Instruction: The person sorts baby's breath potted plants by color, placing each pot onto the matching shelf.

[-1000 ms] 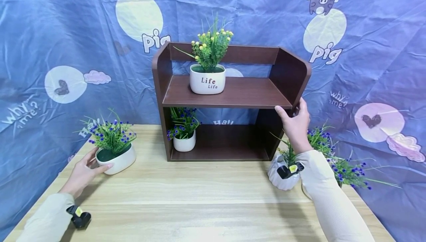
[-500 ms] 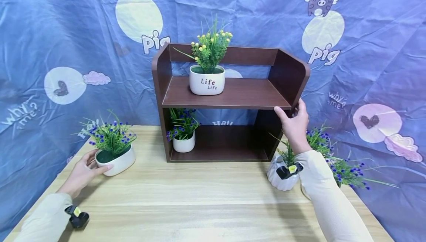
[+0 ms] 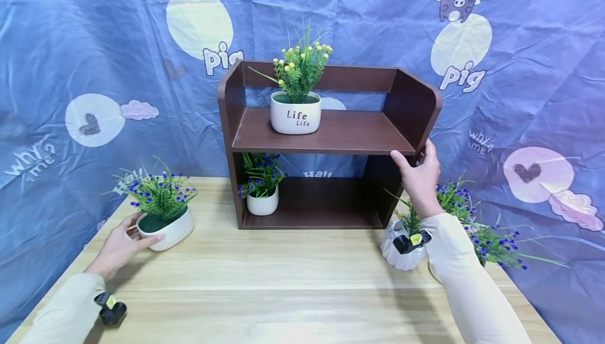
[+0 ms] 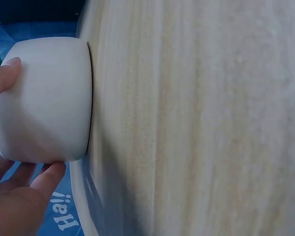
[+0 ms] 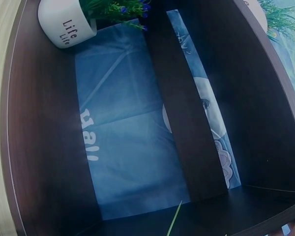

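At the left of the head view, my left hand (image 3: 119, 245) holds a white oval pot (image 3: 176, 231) of artificial blue flowers, thumb on its front wall and fingers at its far side. In the left wrist view, that white pot (image 4: 46, 101) stands on the wooden table between thumb and fingers. My right hand (image 3: 422, 181) grips the right side panel of a dark brown two-tier shelf (image 3: 307, 150), thumb at the front edge and fingers round the outer side. Only a bit of that hand shows at the right border of the right wrist view.
A white "Life" pot (image 3: 295, 118) with yellow flowers stands on the upper tier. A smaller white pot (image 3: 262, 204) with blue flowers sits lower left. Right of the shelf, a ribbed white pot (image 3: 402, 252) and more blue flowers (image 3: 496, 244) crowd under my right forearm. A blue curtain (image 3: 359, 29) hangs behind.
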Demonstrator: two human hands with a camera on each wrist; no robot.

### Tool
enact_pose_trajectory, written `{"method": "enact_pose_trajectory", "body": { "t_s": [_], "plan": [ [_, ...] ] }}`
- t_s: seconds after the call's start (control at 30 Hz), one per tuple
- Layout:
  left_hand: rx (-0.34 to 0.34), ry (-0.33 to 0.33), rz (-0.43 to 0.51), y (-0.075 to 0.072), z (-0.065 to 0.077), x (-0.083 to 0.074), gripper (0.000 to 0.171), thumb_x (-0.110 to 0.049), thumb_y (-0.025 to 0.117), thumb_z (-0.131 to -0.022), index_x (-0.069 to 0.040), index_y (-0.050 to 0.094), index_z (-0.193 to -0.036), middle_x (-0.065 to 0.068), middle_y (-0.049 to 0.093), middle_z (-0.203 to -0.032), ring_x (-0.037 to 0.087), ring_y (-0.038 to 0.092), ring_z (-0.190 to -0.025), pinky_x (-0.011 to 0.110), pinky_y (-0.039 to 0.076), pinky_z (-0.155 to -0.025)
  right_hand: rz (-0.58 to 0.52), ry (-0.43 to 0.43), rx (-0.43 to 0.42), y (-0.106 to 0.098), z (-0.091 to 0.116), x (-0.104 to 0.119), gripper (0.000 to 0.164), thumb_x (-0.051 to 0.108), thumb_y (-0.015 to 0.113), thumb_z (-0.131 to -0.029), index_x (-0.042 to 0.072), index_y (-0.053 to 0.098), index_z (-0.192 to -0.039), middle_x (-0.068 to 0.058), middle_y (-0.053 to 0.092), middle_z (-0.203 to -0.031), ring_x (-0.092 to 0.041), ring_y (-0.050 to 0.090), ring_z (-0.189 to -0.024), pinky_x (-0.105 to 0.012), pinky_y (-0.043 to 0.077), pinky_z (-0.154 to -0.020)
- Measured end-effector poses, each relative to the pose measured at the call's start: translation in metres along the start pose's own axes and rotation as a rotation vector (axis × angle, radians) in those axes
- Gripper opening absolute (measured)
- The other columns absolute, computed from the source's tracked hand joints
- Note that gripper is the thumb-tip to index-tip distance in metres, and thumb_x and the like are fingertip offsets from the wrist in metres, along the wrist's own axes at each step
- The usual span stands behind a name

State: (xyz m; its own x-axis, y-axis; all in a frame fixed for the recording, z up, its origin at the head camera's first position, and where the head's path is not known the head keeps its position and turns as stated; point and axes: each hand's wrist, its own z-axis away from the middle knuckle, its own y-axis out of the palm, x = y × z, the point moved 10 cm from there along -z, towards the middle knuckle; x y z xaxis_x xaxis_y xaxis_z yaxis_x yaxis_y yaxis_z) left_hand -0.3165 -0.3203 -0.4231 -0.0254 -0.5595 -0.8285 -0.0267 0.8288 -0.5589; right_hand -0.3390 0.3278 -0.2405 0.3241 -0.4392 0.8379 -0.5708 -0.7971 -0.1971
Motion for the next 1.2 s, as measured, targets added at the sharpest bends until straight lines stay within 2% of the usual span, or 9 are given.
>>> {"method": "enact_pose_trajectory", "body": {
  "t_s": [0.23,0.4,0.53,0.73,0.87,1.0,1.1,1.2],
  "plan": [
    [-0.052,-0.012,-0.076,-0.002,0.008,-0.003,0.099,-0.034,0.074,-0.084,0.013,0.013,-0.147,0.04,0.033,-0.139,0.05,0.044,-0.122,0.001,0.039,-0.07,0.006,0.007,0.0,0.0,0.0,-0.002,0.069,0.03,0.074,-0.085,0.02,0.04,-0.144,-0.007,0.053,-0.133,-0.016,0.052,-0.121,-0.027,0.043,-0.096],
    [-0.085,-0.002,-0.115,-0.002,0.016,-0.009,0.097,-0.034,0.076,-0.083,0.012,0.019,-0.146,0.038,0.04,-0.136,0.043,0.051,-0.114,0.003,0.041,-0.069,0.007,0.002,-0.004,0.0,0.0,-0.002,0.068,0.031,0.074,-0.085,0.019,0.041,-0.143,-0.007,0.053,-0.132,-0.017,0.052,-0.121,-0.027,0.042,-0.097],
    [-0.076,0.005,-0.124,0.002,0.024,-0.018,0.096,-0.034,0.076,-0.082,0.012,0.022,-0.146,0.039,0.04,-0.135,0.046,0.052,-0.115,0.003,0.04,-0.07,0.002,0.006,-0.004,0.001,0.0,-0.002,0.068,0.03,0.073,-0.085,0.018,0.041,-0.143,-0.008,0.053,-0.133,-0.017,0.052,-0.121,-0.026,0.042,-0.097],
    [-0.024,0.009,-0.088,0.017,0.034,-0.036,0.1,-0.033,0.078,-0.081,0.012,0.018,-0.147,0.04,0.036,-0.137,0.052,0.046,-0.12,0.003,0.042,-0.074,0.008,0.011,-0.006,0.0,-0.002,-0.004,0.069,0.03,0.073,-0.085,0.017,0.04,-0.144,-0.008,0.051,-0.134,-0.016,0.05,-0.122,-0.027,0.041,-0.099],
    [-0.022,0.02,-0.087,0.026,0.037,-0.047,0.1,-0.033,0.079,-0.08,0.012,0.019,-0.146,0.039,0.038,-0.136,0.051,0.047,-0.12,0.01,0.048,-0.078,0.007,0.009,-0.005,0.0,-0.003,-0.003,0.069,0.029,0.073,-0.085,0.016,0.039,-0.144,-0.008,0.051,-0.134,-0.017,0.05,-0.124,-0.029,0.041,-0.102],
    [-0.017,0.04,-0.084,0.035,0.041,-0.057,0.098,-0.031,0.079,-0.079,0.015,0.021,-0.144,0.039,0.039,-0.134,0.053,0.047,-0.119,0.028,0.052,-0.086,-0.001,0.006,-0.001,0.0,-0.001,-0.002,0.07,0.028,0.073,-0.085,0.016,0.039,-0.145,-0.008,0.051,-0.135,-0.018,0.05,-0.124,-0.03,0.041,-0.102],
    [-0.004,0.048,-0.069,0.042,0.043,-0.063,0.1,-0.029,0.08,-0.078,0.015,0.021,-0.144,0.039,0.038,-0.135,0.053,0.046,-0.119,0.042,0.048,-0.091,-0.001,0.006,0.003,0.001,-0.001,-0.002,0.07,0.029,0.073,-0.085,0.017,0.039,-0.145,-0.007,0.051,-0.135,-0.017,0.05,-0.123,-0.029,0.042,-0.1],
    [0.003,0.066,-0.05,0.048,0.045,-0.07,0.101,-0.028,0.082,-0.077,0.016,0.021,-0.144,0.037,0.04,-0.134,0.051,0.047,-0.12,0.041,0.046,-0.093,-0.003,0.006,0.005,0.001,-0.001,-0.003,0.07,0.03,0.073,-0.085,0.019,0.039,-0.145,-0.007,0.051,-0.135,-0.017,0.05,-0.123,-0.028,0.042,-0.099]
  ]
}}
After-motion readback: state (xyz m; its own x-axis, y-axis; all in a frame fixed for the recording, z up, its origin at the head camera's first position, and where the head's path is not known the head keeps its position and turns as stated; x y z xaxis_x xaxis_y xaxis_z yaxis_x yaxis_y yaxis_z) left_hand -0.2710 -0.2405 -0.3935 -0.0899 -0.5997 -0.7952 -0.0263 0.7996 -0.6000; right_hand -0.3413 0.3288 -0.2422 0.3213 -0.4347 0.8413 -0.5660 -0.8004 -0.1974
